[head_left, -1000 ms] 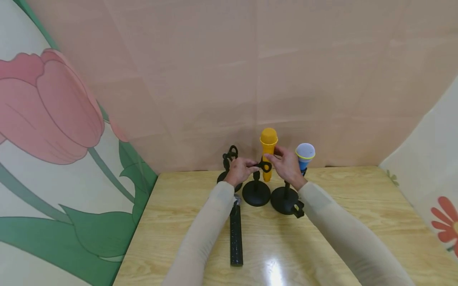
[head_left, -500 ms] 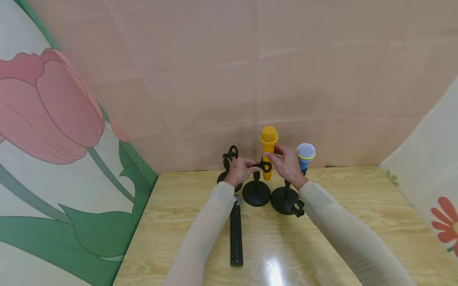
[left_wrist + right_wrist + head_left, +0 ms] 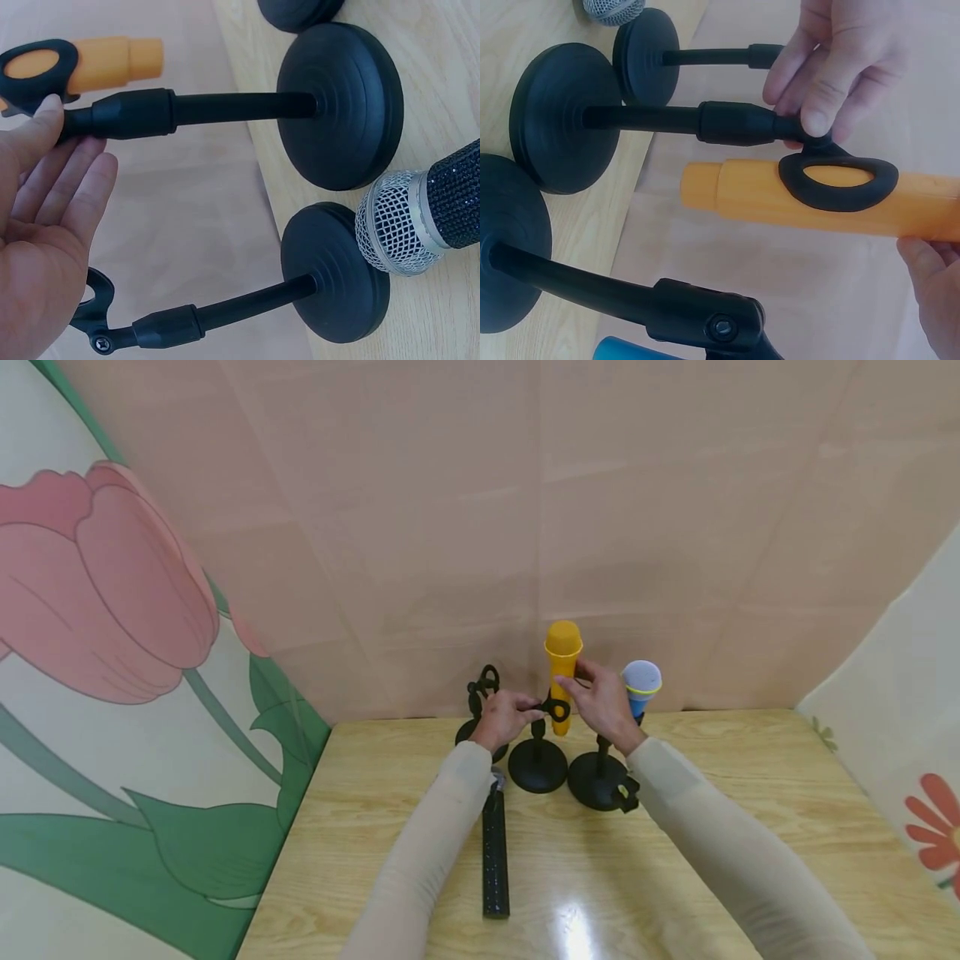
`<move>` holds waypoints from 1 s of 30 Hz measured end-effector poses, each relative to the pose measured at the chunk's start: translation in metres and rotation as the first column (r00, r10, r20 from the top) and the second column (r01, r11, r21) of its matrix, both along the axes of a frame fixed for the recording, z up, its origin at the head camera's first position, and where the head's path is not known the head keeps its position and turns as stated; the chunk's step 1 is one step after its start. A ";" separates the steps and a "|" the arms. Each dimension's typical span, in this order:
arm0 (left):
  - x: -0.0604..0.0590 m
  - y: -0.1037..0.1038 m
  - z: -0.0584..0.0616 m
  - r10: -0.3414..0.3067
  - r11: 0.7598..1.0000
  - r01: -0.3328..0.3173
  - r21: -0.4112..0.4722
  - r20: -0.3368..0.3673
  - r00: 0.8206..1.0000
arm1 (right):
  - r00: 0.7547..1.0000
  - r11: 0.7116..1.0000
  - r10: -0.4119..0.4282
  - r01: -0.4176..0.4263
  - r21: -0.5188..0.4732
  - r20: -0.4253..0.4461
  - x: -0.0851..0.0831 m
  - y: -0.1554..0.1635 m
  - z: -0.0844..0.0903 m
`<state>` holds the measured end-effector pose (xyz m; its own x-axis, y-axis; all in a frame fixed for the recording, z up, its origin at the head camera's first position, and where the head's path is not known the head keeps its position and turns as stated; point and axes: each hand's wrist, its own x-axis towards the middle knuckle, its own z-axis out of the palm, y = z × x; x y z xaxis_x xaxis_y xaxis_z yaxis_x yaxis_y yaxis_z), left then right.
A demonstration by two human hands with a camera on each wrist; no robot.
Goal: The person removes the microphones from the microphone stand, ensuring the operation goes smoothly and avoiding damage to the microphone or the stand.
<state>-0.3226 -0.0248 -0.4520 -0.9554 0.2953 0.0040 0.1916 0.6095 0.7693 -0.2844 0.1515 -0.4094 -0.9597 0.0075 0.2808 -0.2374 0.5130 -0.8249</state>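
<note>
Nearest on the wooden bench [image 3: 675,893] lies a black glitter microphone [image 3: 495,856], its silver mesh head pointing away from the person. Beyond it stand three black stands in a row. At the middle stand [image 3: 537,758] the left hand [image 3: 504,717] pinches the clip's neck between thumb and fingers, while the right hand [image 3: 600,702] grips the orange microphone [image 3: 562,670], which sits upright in that clip. To the right, a blue microphone [image 3: 641,687] sits in the right stand [image 3: 598,777]. The left stand [image 3: 480,710] carries nothing.
</note>
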 end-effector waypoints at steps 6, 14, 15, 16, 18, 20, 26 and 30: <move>0.000 0.000 0.000 0.000 1.000 0.000 0.006 -0.003 1.000 | 1.000 1.000 0.002 -0.002 -0.003 -0.003 0.001 0.000 0.003; 0.001 0.001 0.001 0.002 1.000 -0.002 0.004 -0.001 1.000 | 1.000 1.000 0.004 -0.004 0.000 -0.024 0.001 0.001 0.005; 0.001 0.001 0.001 0.002 1.000 -0.002 0.005 -0.002 1.000 | 1.000 1.000 0.004 -0.004 0.000 -0.026 0.001 0.001 0.006; 0.000 0.001 0.000 0.002 1.000 -0.002 0.005 -0.003 1.000 | 1.000 1.000 0.005 -0.005 0.000 -0.028 0.001 0.001 0.006; 0.000 0.001 0.000 0.000 1.000 0.000 0.003 -0.006 1.000 | 1.000 1.000 0.007 -0.008 -0.003 -0.026 0.001 0.001 0.007; 0.000 0.000 0.000 -0.004 1.000 0.004 0.001 -0.010 1.000 | 1.000 1.000 0.009 -0.010 -0.007 -0.025 0.001 0.000 0.009; 0.000 0.000 -0.002 -0.008 1.000 0.008 0.001 -0.019 1.000 | 1.000 1.000 0.020 -0.020 -0.011 -0.014 0.002 0.001 0.014; -0.001 0.000 -0.003 -0.006 1.000 0.006 0.011 -0.021 1.000 | 0.999 1.000 0.025 -0.025 -0.008 -0.023 0.002 0.000 0.018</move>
